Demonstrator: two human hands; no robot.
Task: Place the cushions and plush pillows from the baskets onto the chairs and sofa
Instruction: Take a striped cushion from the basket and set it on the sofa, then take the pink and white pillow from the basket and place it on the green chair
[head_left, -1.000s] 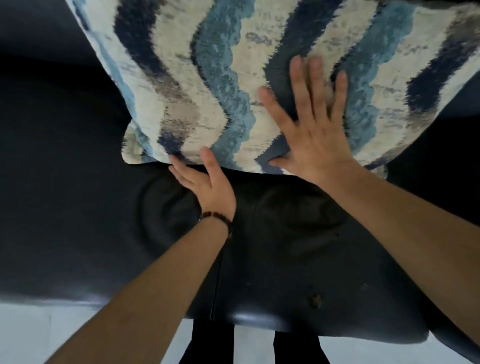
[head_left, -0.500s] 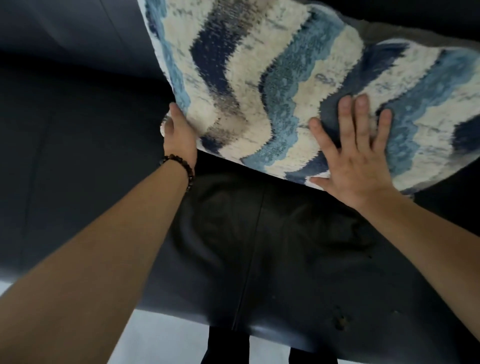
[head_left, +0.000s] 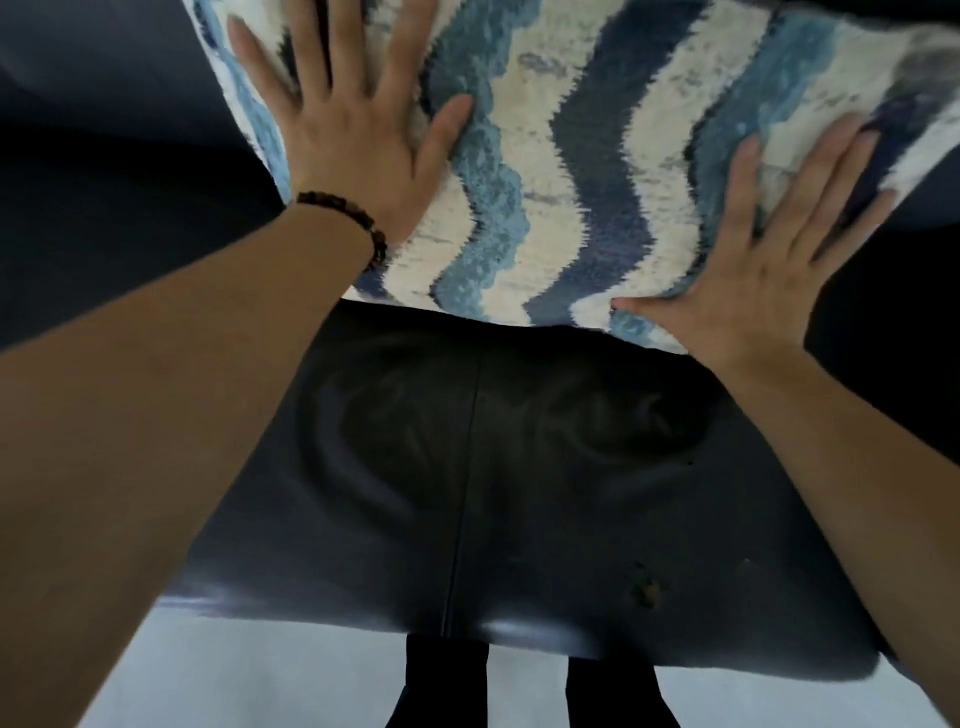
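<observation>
A plush cushion (head_left: 571, 156) with wavy blue, navy and cream stripes leans against the back of a black leather sofa (head_left: 493, 493), its lower edge on the seat. My left hand (head_left: 353, 119), a bead bracelet on its wrist, lies flat with spread fingers on the cushion's left part. My right hand (head_left: 779, 260) presses flat on the cushion's lower right corner, fingers straight. Neither hand grips anything.
The sofa seat shows a centre seam and creases in front of the cushion, with a small worn spot (head_left: 644, 592) near the front edge. Below the seat edge is pale floor (head_left: 311, 675) and my dark trouser legs (head_left: 447, 686).
My left hand left the cushion's lower left corner and now lies flat on its face. My right hand shifted toward the cushion's right corner. The cushion sits more squarely against the sofa back.
</observation>
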